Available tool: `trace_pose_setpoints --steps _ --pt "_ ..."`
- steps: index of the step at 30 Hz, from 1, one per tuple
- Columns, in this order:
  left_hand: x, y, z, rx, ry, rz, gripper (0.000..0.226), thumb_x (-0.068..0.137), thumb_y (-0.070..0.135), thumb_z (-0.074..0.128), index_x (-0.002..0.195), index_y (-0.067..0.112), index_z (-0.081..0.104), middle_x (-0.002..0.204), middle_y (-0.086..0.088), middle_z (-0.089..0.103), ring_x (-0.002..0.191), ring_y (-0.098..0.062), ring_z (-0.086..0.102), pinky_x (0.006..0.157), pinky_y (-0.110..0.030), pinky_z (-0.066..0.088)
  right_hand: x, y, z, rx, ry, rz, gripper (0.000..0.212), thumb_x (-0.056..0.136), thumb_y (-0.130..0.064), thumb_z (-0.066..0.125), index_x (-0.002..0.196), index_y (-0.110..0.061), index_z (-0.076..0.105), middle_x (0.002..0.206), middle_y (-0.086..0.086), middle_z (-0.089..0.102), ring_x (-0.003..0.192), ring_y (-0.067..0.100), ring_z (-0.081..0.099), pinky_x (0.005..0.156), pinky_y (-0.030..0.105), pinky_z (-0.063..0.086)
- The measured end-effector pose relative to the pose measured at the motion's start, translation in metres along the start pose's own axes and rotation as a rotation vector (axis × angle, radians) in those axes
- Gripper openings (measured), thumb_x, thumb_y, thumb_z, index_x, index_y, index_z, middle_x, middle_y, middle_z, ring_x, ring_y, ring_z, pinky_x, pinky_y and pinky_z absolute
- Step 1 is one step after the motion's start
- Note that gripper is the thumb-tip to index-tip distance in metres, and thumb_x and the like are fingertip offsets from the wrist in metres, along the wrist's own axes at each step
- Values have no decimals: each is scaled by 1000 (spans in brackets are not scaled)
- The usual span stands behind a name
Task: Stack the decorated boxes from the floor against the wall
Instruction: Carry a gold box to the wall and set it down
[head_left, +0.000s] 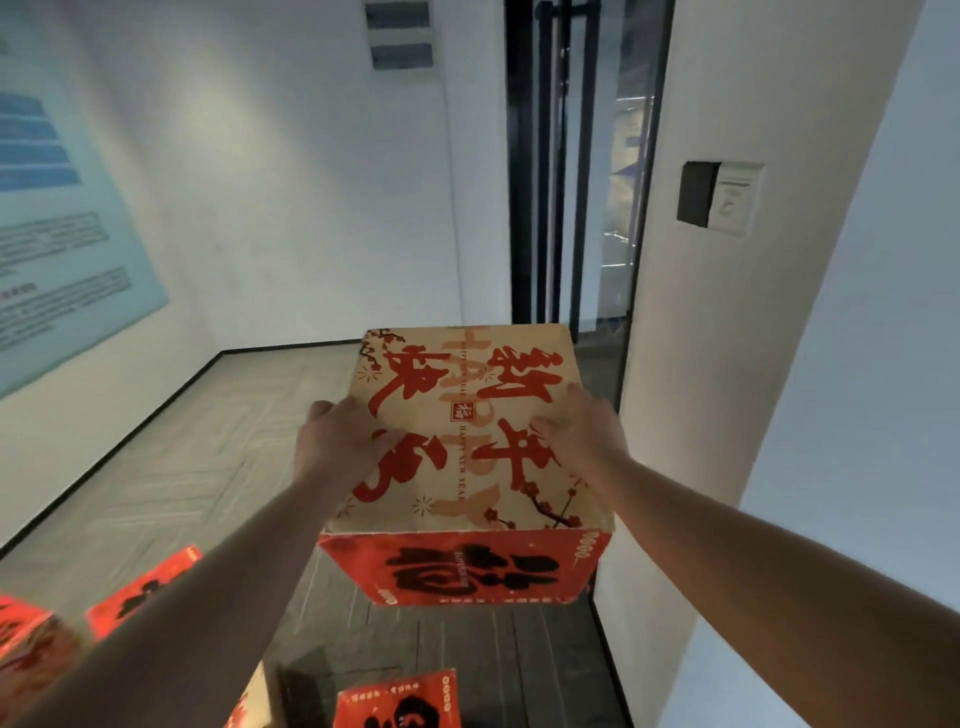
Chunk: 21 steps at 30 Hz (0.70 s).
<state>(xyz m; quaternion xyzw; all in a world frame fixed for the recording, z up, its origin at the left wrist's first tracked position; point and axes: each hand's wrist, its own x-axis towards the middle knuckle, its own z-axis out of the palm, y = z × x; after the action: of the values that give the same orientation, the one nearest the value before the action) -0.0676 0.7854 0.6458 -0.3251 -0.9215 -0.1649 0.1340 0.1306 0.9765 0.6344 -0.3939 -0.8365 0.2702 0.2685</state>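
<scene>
Head view: left hand (343, 441) and right hand (587, 431) grip tan-and-red cardboard box (467, 457) printed "HAPPY NEW YEAR", above grey tiled floor (197, 457).

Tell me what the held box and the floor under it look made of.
Held box: apparently printed cardboard, matte; tan top, red side, crisp folded edges. Floor: looks like grey wood-pattern plank, vinyl or laminate, with herringbone seams and slight sheen; exact material unclear.

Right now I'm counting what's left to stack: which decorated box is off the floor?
The large box held between left hand and right hand; the other boxes lie on the floor below.
</scene>
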Motion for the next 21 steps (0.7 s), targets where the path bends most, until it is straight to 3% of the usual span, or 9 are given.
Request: trace_pose_setpoints --steps 5,9,13,18,21 --pt "40 -7 12 30 20 -105 47 77 70 53 89 25 51 90 2 58 79 -10 40 49 -17 25 66 -8 32 3 -53 -90 34 86 -42 62 112 -23 51 101 -3 60 85 14 62 69 31 55" --pt "89 -34 34 79 24 -152 51 77 70 52 88 20 52 85 3 57 81 -12 45 60 -22 34 119 -25 79 24 -112 -98 41 85 -42 64 118 -21 51 103 -3 61 88 15 63 71 34 57" --pt "142 -57 60 49 -6 -182 48 80 65 55 96 20 50 89 2 56 96 -15 48 66 -25 39 172 -42 125 21 -134 -114 31 87 -37 65 111 -19 54 99 -4 61 83 12 60 61 22 46" --pt "232 -78 89 -40 7 -211 51 75 68 57 98 23 52 95 1 56 84 -11 47 48 -16 27 257 -65 166 56 -132 -115 36 87 -36 65 116 -17 55 104 -3 62 92 15 62 76 31 53" --pt "287 -85 101 -57 -3 -229 50 76 66 58 100 23 54 96 0 58 83 -10 43 47 -16 27 305 -77 186 77 -112 -130 35 88 -34 65 117 -16 56 105 -3 63 91 13 60 73 27 51"
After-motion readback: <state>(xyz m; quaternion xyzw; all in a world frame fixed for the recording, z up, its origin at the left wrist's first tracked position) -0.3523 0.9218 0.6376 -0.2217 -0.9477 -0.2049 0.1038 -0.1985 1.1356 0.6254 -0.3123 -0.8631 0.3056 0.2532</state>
